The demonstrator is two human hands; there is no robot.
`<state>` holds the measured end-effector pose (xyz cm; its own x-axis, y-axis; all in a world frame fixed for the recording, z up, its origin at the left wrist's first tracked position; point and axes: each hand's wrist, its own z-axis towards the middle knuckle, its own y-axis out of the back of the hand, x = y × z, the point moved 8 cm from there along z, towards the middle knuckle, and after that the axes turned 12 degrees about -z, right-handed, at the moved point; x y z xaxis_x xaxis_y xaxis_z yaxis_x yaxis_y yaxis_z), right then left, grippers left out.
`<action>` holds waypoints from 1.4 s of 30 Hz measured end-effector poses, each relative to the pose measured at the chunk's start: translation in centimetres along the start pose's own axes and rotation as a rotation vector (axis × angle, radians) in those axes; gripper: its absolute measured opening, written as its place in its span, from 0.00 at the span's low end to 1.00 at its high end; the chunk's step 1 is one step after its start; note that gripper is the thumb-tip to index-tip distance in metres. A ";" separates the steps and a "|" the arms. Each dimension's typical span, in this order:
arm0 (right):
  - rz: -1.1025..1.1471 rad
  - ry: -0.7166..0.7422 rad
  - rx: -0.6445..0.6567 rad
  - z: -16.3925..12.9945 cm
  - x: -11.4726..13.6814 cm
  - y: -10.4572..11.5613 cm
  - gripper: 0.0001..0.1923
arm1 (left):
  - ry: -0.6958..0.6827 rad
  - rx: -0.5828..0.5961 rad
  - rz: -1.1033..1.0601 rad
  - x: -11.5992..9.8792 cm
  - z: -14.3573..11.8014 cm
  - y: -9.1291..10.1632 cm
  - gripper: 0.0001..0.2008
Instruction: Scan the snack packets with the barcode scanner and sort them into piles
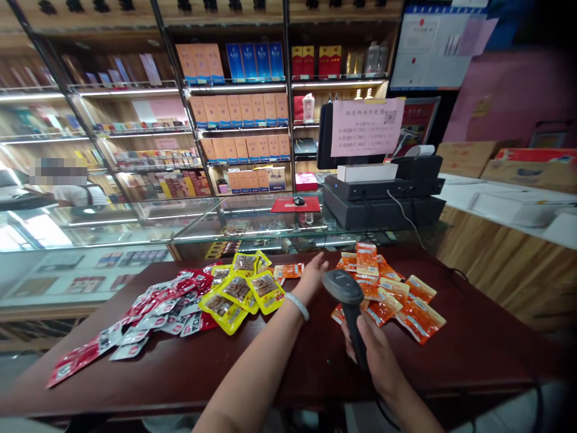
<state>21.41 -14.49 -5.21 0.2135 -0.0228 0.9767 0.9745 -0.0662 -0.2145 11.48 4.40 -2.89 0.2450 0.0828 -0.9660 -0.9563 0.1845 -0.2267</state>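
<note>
Taking the barcode scanner [346, 294] as the landmark: just beyond and right of it, orange packets [387, 288] cover the counter [279, 373]. To its left lie yellow packets [238, 291], and farther left red and white packets [148, 313]. The wood between the yellow and orange heaps is mostly bare, as is the near strip below the scanner. Behind, the cash register [383, 198] blocks the way.

I'm counting one barcode scanner [349, 300], roughly six yellow snack packets [238, 291], about a dozen orange packets [387, 291], many red-and-white packets [148, 313], one register [383, 192]
</note>
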 end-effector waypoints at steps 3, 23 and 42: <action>0.006 -0.033 0.008 0.0 -0.8 0.4 0.20 | -0.168 0.002 0.855 -2.8 0.0 4.1 0.21; 0.055 -0.059 -0.031 0.4 -2.2 0.0 0.23 | -0.140 -0.066 0.988 -3.6 -0.6 8.0 0.09; 0.156 -0.095 -0.006 0.5 -3.0 -0.4 0.23 | -0.096 -0.073 0.398 -2.0 -0.5 7.5 0.13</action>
<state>20.38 -13.93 -8.07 0.3674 0.0612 0.9280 0.9288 -0.0751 -0.3628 3.75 5.09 -2.71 -0.1359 0.2252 -0.9648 -0.9873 0.0496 0.1506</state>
